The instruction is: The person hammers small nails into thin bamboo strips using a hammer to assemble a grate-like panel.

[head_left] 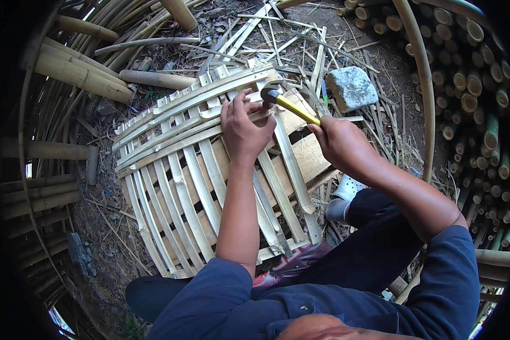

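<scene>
A panel of split bamboo slats [201,175], crossed by long strips [175,139], lies in front of me. My left hand [246,127] rests over the cross strips near the panel's far right part. Its thumb and forefinger come together beside the hammer's head; anything small between them is hidden. In my right hand [343,139] is a claw hammer [294,107] with a yellow and black handle, gripped around the handle. The hammer's dark head is right at the left hand's fingertips, above the strips.
Wide wooden boards [300,153] lie under the slats. A pale stone block [352,89] sits beyond my right hand. Cut bamboo poles [470,85] are stacked at the right, with thicker poles [79,76] at the left. Bamboo offcuts [243,34] litter the ground.
</scene>
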Demonstrator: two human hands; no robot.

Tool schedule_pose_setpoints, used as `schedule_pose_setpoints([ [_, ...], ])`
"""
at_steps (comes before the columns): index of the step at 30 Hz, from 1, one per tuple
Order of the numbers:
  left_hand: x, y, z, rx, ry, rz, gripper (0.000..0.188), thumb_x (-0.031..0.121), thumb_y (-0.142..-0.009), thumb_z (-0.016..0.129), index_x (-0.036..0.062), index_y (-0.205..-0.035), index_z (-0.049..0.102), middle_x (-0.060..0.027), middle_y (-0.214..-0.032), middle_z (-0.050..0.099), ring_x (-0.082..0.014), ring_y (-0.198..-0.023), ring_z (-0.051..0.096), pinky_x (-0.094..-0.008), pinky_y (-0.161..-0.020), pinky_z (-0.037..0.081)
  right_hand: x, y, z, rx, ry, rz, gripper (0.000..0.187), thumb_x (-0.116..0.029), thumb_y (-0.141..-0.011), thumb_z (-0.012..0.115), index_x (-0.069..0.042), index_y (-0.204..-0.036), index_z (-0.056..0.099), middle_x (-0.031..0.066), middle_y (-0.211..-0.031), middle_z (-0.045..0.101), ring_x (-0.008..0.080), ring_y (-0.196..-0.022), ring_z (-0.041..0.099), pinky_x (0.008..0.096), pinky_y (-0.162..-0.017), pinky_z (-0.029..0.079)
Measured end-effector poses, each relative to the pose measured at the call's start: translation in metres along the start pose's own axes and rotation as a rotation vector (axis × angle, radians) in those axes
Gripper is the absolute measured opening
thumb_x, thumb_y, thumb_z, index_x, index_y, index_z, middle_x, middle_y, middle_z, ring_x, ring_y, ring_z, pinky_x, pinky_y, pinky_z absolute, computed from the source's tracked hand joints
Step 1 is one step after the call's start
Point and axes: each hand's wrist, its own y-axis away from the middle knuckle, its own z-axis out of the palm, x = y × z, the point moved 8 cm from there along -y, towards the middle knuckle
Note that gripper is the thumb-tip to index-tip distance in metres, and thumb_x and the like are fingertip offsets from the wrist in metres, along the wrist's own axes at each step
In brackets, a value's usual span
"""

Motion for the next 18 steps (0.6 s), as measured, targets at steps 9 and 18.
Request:
schedule_pose_setpoints([
  [9, -0.003, -0.001, 0.0, 0.007, 0.009, -0.035, 0.065, 0.019, -0.08, 0.078, 0.0056, -0.138, 0.051, -0.0014, -0.088, 0.077, -0.0215, -0.117, 0.064, -0.0457, -0.124, 0.028, -0.001, 0.0, -0.003, -0.023, -0.012, 0.027, 0.04, -0.031, -0.107, 0.053, 0.004, -0.09, 0.063, 0.0269, -0.073, 0.065, 0.047, -0.072, 0.066, 0.0551, -0.068, 0.051],
  [18, -0.002, -0.001, 0.002, -0.033, -0.029, -0.021, 0.071, 0.021, -0.081, 0.078, 0.0045, -0.142, 0.049, 0.0002, -0.076, 0.071, -0.0205, -0.116, 0.064, -0.0465, -0.124, 0.026, 0.0, 0.001, 0.001, -0.037, -0.017, 0.006, 0.04, -0.032, -0.107, 0.053, 0.005, -0.093, 0.062, 0.0275, -0.073, 0.065, 0.0476, -0.072, 0.066, 0.056, -0.067, 0.051],
])
